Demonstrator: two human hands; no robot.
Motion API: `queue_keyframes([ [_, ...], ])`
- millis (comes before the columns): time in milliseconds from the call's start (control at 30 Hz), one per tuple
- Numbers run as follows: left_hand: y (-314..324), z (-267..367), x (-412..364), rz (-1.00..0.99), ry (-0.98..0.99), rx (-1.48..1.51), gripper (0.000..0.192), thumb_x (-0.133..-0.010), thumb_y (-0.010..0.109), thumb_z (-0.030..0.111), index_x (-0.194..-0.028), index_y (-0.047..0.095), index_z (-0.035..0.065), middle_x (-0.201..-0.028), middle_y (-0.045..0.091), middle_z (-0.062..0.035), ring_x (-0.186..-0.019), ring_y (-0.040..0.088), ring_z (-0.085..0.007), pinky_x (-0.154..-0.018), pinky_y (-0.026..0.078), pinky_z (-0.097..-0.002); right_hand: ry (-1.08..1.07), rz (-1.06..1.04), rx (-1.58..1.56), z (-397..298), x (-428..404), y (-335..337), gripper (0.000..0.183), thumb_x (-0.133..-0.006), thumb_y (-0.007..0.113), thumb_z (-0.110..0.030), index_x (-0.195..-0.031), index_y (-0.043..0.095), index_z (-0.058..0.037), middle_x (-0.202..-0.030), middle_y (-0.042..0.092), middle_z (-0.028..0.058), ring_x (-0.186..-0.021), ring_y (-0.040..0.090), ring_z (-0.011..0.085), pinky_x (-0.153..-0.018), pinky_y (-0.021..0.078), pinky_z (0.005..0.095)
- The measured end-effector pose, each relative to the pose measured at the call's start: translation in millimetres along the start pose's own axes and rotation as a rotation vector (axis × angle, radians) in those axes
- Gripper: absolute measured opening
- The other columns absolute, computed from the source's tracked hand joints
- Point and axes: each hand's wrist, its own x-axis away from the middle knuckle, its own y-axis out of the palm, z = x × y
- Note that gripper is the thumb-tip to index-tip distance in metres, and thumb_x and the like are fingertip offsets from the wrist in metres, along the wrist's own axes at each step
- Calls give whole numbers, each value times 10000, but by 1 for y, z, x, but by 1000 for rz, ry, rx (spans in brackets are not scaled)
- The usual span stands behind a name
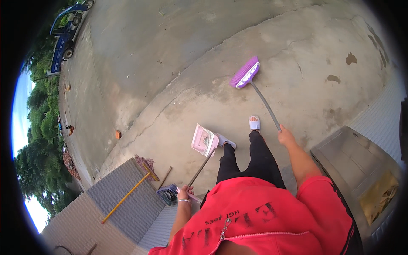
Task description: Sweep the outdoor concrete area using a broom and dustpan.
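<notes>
My right hand [286, 136] is closed around the grey handle of a broom [246, 75] with purple bristles. The broom head is on or just above the concrete, ahead of my feet. At the lower left, my left hand [185, 193] grips the handle of a long-handled pink dustpan [204, 140]. The pan stands beside my slippered foot, its wide edge facing away from me, with some dark debris inside. White slippers [254, 123] are on both my feet.
A mop [127, 197] with a yellow handle leans on the tiled wall [127, 188] at left. Shoes [168, 195] lie near its base. A brick [118, 134], a chicken [70, 129] and a blue vehicle [59, 47] are farther off. At right stands a metal-framed door or cabinet [353, 159].
</notes>
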Motion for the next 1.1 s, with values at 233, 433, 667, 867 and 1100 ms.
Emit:
queue_keyframes([
  [233, 67, 44, 13, -108, 96, -222, 211, -785, 511, 115, -983, 525, 40, -784, 619, -146, -481, 497, -131, -438, 436, -269, -3, 8, -270, 123, 106, -13, 469, -856, 451, -294, -1304, 397, -165, -1073, 571, 192, -1005, 537, 345, -875, 413, 412],
  [433, 98, 62, 27, -216, 216, -343, 258, -781, 523, 115, -1025, 512, 33, -787, 619, -141, -483, 499, -130, -432, 430, -266, 91, 324, -150, 119, 93, -109, 332, -832, 493, -283, -1076, 561, -69, -839, 621, 189, -832, 590, 357, -754, 450, 444],
  [667, 103, 64, 65, -295, 307, -368, 320, -781, 544, 87, -1085, 473, 16, -805, 619, -141, -484, 500, -134, -423, 420, -251, 88, 696, 19, 69, -15, -259, 137, -776, 520, -95, -847, 546, 18, -710, 608, 195, -703, 624, 305, -652, 492, 401],
  [867, 102, 52, 77, -277, 271, -383, 327, -772, 543, 72, -1084, 479, -3, -801, 621, -151, -463, 498, -141, -429, 425, -256, 108, 462, -71, 6, -127, -225, 142, -722, 495, -49, -743, 625, 6, -668, 632, 138, -612, 627, 258, -581, 493, 363],
  [1100, 95, 45, 81, -226, 294, -370, 313, -772, 561, 76, -1063, 493, -16, -783, 623, -155, -465, 507, -141, -428, 426, -264, -40, -74, 201, 56, -97, -14, 226, -739, 557, -128, -934, 619, -33, -911, 621, 184, -888, 604, 327, -744, 495, 387],
])
